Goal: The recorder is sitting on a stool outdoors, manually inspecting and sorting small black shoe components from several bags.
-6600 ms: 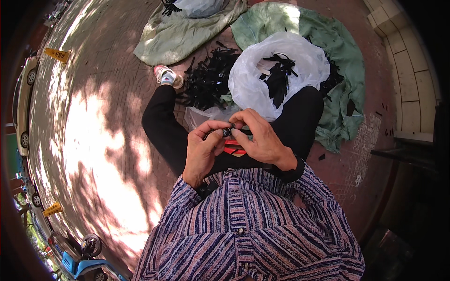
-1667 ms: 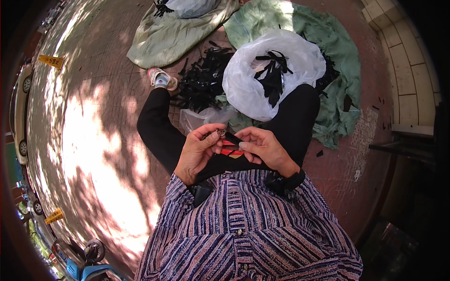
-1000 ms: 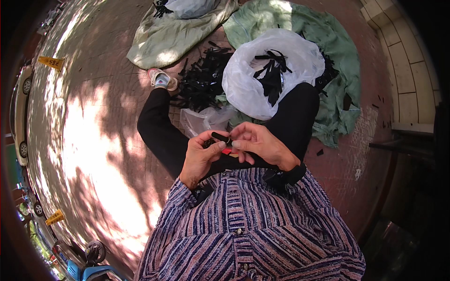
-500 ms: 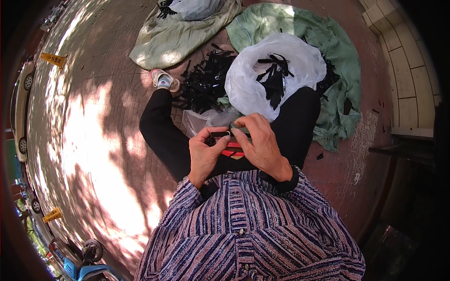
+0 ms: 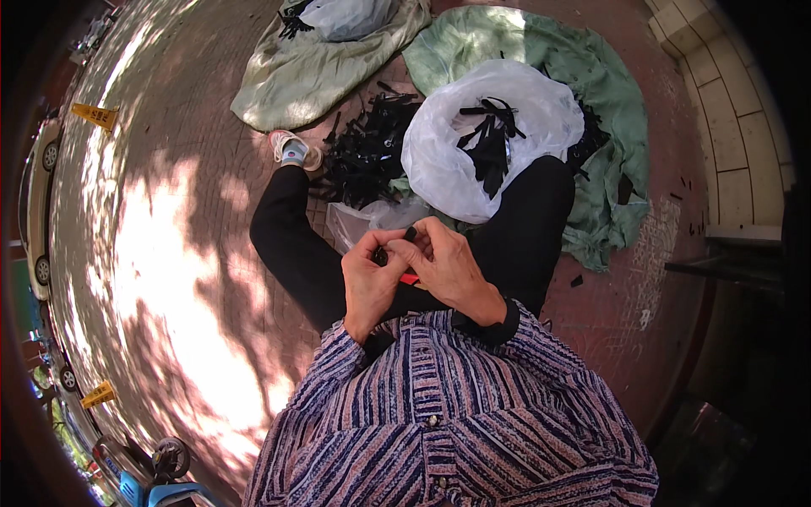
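Your two hands meet over your lap, above your black-trousered legs as you sit on the red brick paving. Your left hand curls its fingers around a small black piece, pinching it between thumb and fingertips. Your right hand closes on the same piece from the other side, its thumb and forefinger pinched at the piece's upper end, near a black tip that pokes up between the hands. Both grips are tight, with no gap showing around the piece. A small red thing peeks out just under your right hand; you cannot tell what it is.

Just beyond your hands lies a clear plastic bag on the paving, and past it a heap of black strips. Beside the heap, against your right knee, sits a white plastic bag with more black strips lying on top of it. A green cloth spreads under and behind the white bag.
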Available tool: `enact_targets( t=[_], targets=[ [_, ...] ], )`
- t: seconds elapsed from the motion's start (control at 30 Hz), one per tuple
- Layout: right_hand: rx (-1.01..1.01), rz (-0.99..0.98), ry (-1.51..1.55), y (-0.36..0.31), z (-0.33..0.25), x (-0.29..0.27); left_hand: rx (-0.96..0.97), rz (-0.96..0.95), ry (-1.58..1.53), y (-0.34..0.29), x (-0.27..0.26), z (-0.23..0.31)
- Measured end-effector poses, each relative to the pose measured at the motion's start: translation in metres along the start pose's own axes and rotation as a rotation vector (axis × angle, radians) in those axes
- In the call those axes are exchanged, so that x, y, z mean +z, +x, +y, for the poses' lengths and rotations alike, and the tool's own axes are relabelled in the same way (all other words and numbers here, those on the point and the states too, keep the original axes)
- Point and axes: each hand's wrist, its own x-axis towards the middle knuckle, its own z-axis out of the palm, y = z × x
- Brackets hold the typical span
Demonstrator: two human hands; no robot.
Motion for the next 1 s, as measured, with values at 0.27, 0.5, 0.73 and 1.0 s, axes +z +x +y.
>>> enact_targets(
  t=[0.27,0.5,0.73,1.0],
  targets=[
    [0.436,-0.065,0.733,0.001,0.004,-0.006,0.073,-0.003,-0.068,-0.005,0.004,-0.002],
    [0.363,-0.026,0.668,-0.003,0.003,-0.004,-0.274,-0.006,-0.476,-0.002,0.007,0.004],
    [0.501,-0.066,0.899,-0.004,0.002,-0.009,-0.321,0.007,-0.502,-0.003,0.005,0.008],
    [0.618,-0.115,1.019,-0.004,0.002,-0.012,-0.389,-0.047,-0.532,-0.004,-0.001,0.012]
  ],
)
